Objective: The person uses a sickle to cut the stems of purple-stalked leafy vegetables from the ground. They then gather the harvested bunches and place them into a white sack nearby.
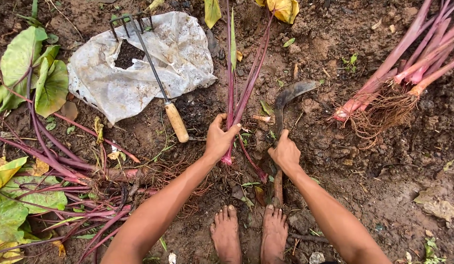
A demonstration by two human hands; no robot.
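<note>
The left hand (221, 138) is closed around a small bunch of purple-red plant stalks (244, 80), gripping them low down, just above their base, so that the stalks rise away from the person toward the top of the view while the pinkish root end pokes out just below the fingers and touches the soil. The right hand (284, 152) is wrapped around the handle of a curved sickle (285, 98), whose dark blade arcs up and to the right over the bare earth; the handle runs down from the fist toward the person's bare feet (249, 233), which stand side by side in the dirt directly beneath both hands. The two hands sit close together, the stalks just left of the sickle's shaft, with one thin reddish stem slanting down between them. To the left of the left hand a hand fork with a wooden handle (156, 73) lies diagonally, its metal tines resting on a crumpled white plastic sheet (139, 68) that carries a small patch of dark soil. Farther left, a heap of cut stalks with broad green leaves (41, 146) sprawls over the ground, its roots tangled near the person's left forearm. At the upper right, well apart from the right hand, lies another bundle of pink stalks with hairy brown roots (393, 93), their root ends pointing toward the middle of the view.
</note>
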